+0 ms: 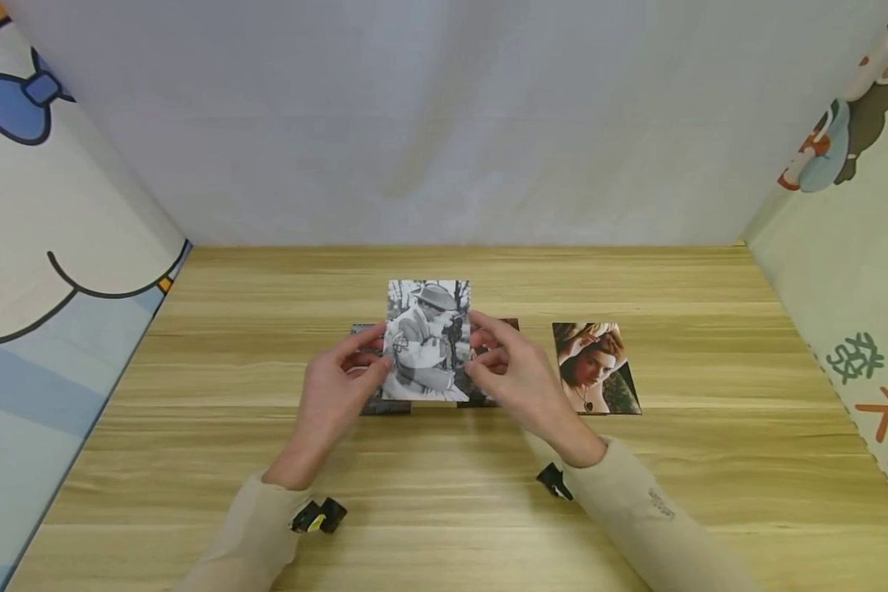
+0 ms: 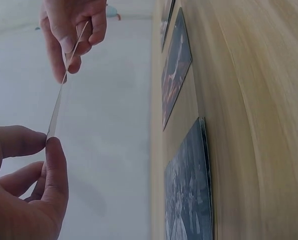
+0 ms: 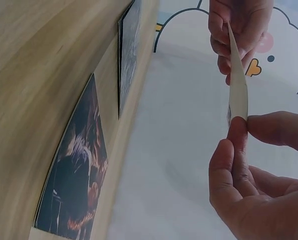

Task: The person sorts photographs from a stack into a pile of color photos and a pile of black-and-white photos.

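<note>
Both hands hold a black-and-white photo card [image 1: 427, 341] upright above the table, showing a figure in a brimmed hat. My left hand [image 1: 338, 380] pinches its left edge between thumb and fingers. On the opposite edge, my right hand [image 1: 524, 376] pinches it the same way. From the left wrist view the card [image 2: 57, 111] appears almost edge-on. Behind it on the table lie a dark grey photo [image 2: 191, 192] and a dark reddish photo [image 3: 79, 172], both partly hidden in the head view. Farther right lies a colour photo [image 1: 596, 370] of a person with a raised arm.
The wood-grain table [image 1: 444, 526] meets a pale back wall [image 1: 444, 123]. Cartoon-printed panels stand at left [image 1: 59, 205] and right [image 1: 821, 247]. Small black devices sit at the left cuff [image 1: 320, 516] and right cuff [image 1: 555, 480].
</note>
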A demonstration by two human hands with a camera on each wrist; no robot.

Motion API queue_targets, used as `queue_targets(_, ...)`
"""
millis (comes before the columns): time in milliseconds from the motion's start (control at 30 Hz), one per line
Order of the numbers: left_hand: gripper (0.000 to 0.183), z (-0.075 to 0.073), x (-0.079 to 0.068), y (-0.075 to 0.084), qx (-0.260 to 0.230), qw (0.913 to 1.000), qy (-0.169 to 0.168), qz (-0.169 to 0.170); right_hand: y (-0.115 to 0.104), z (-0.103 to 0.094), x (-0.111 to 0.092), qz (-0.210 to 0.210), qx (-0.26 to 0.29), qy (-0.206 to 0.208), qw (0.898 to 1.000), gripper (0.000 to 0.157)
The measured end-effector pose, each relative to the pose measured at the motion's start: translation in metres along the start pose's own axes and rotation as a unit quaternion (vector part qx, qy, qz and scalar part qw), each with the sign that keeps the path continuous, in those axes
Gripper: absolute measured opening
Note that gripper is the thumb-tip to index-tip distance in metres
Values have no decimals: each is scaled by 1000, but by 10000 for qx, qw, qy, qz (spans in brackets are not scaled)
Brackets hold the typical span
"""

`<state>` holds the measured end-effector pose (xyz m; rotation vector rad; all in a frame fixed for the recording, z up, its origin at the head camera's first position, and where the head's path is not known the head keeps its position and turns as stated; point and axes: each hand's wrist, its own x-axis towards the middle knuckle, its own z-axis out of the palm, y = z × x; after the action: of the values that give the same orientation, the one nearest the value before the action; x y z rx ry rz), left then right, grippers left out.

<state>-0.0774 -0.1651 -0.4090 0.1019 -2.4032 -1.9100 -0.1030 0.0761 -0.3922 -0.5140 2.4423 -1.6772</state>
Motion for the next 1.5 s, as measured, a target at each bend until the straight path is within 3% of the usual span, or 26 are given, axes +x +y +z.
queue_targets(233, 41, -8, 0, -5, 186, 9997, 168, 3, 0, 9, 4, -117, -117, -52, 9998, 67)
queue_targets(467, 37, -14, 1, -8, 47, 9994, 345, 18, 2, 18, 8, 76, -133, -140, 9998, 69)
queue_targets(967, 46, -34, 2, -16, 255, 9987, 207, -392, 5, 41, 18, 230, -285, -225, 9991, 72)
queue_targets(1500, 43, -50, 6, -29, 849, 9953, 152, -450, 5, 58, 30, 280, -496, -487, 9972, 73)
